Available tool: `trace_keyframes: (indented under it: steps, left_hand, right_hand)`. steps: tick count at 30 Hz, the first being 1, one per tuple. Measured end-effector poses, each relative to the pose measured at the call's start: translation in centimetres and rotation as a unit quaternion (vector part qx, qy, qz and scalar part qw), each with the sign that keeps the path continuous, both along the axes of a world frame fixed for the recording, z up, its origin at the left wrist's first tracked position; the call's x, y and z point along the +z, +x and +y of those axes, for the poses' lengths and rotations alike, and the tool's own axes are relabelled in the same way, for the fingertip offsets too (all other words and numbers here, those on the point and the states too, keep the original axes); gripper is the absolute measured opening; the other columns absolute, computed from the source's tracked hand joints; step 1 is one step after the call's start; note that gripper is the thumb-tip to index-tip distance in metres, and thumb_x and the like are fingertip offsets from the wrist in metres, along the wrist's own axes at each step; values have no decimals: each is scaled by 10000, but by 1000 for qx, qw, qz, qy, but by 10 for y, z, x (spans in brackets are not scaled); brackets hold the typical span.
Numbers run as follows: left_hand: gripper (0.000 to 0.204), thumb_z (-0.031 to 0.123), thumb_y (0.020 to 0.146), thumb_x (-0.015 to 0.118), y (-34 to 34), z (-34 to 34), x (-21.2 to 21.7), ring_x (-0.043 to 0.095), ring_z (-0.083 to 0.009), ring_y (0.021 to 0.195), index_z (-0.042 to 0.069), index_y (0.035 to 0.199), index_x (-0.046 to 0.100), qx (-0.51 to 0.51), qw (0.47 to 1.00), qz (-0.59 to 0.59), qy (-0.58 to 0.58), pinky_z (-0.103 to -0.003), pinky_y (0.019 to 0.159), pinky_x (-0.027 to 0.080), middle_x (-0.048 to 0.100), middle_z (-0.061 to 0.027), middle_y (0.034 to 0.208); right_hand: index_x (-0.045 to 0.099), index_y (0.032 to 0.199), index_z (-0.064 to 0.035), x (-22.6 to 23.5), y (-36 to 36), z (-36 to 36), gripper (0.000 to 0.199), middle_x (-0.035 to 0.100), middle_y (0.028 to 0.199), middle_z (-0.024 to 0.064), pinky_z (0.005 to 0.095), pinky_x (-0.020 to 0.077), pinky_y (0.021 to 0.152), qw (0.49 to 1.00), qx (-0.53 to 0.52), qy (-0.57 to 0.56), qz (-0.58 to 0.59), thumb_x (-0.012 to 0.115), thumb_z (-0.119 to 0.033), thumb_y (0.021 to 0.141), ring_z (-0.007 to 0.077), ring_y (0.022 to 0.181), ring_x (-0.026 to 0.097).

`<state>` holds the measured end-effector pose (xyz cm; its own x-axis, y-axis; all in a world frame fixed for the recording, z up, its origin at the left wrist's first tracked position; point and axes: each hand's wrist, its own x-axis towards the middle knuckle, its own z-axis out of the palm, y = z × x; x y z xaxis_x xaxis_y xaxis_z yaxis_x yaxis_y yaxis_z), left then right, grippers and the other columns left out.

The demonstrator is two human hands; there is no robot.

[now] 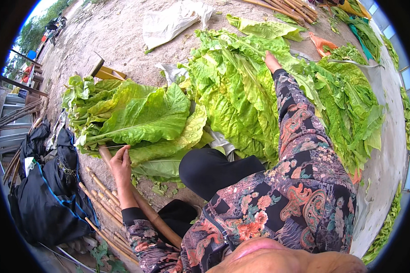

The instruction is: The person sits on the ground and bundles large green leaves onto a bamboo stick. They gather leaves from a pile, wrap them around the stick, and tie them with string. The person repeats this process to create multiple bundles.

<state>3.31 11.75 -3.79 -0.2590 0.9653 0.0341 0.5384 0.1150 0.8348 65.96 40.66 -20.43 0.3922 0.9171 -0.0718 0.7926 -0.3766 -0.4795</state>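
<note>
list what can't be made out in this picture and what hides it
All in the head view:
Fingertips of the right hand: hidden among the green leaves.
Thin strand at the left hand: too fine to tell its material.
Near end of the pole: covered by the patterned clothing.
Distant vehicle: too small for details.

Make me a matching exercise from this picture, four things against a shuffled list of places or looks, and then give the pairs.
1. Left hand
2. Right hand
3. White sheet
4. Black tarp

A. On the ground, near the picture's top
B. Has blue edging
C. Beside a thick pole, at the left leaf bundle
D. At the large middle leaf heap

Pairs: 1-C, 2-D, 3-A, 4-B
</note>
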Motion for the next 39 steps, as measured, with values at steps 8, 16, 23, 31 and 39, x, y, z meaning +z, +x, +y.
trace_keyframes:
  steps: [8,16,23,31,39]
  left_hand:
    - [182,95,923,572,-11,-3,-5,421,-23,544,4,1050,666,-2,999,-40,14,-177,483,334,530,49,653]
    - [189,85,925,563,-18,-4,-11,420,-28,544,0,1068,653,-17,998,-48,35,-169,480,325,508,42,648]
    - [206,107,936,549,-20,-10,-8,400,-32,544,-11,1078,640,-18,998,-55,35,-170,488,311,488,42,632]
    - [219,128,932,563,-28,-4,-17,419,-25,551,17,1106,639,-43,994,-88,44,-169,486,307,502,47,644]
    - [241,138,934,558,-21,-6,-14,420,-22,563,24,1135,624,-68,988,-128,44,-163,492,309,501,44,655]
  right_hand:
    - [660,1023,-142,35,3,-43,298,633,1077,146,505,405,868,996,48,14,-70,532,-347,850,339,1017,583]
    - [614,920,46,136,112,-77,494,639,824,229,438,437,748,917,-130,369,73,463,-424,893,376,818,608]
    - [615,936,56,199,49,-94,600,610,909,295,487,444,787,976,27,190,-107,443,-516,892,452,896,574]
    - [642,1046,55,103,22,-115,850,628,1077,239,396,464,874,988,53,-121,-83,655,-698,653,350,1000,610]
    - [620,967,87,42,22,-157,409,654,882,177,351,471,745,974,-54,59,212,690,-219,704,270,833,622]
